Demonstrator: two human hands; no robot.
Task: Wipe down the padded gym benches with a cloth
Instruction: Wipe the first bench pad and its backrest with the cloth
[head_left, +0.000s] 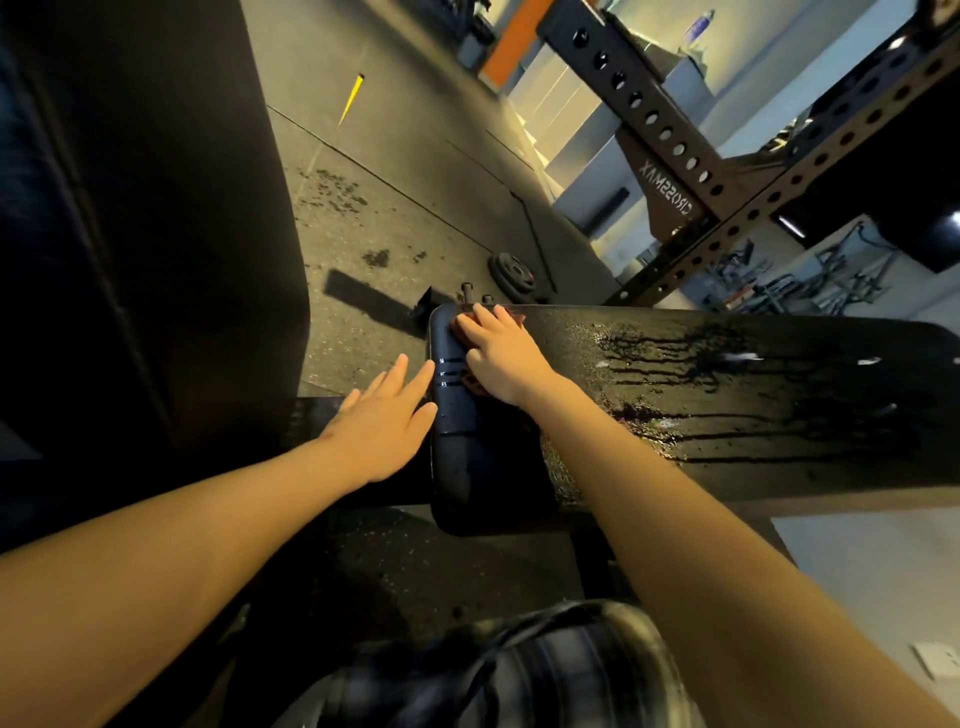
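Note:
A black padded bench (701, 457) runs from the centre to the right edge; its surface is wet, with drips and streaks of liquid. My right hand (501, 356) lies flat on a reddish cloth (464, 328) and presses it onto the bench's left end. Only small edges of the cloth show beyond my fingers and palm. My left hand (384, 421) has straight fingers, and their tips touch the rounded end of the pad, just left of the right hand. It holds nothing.
A large black upright pad (145, 208) fills the left side. A perforated rack frame (675, 150) stands behind the bench. A weight plate (511, 273) and a thin bar (535, 239) lie on the speckled rubber floor beyond the bench's end.

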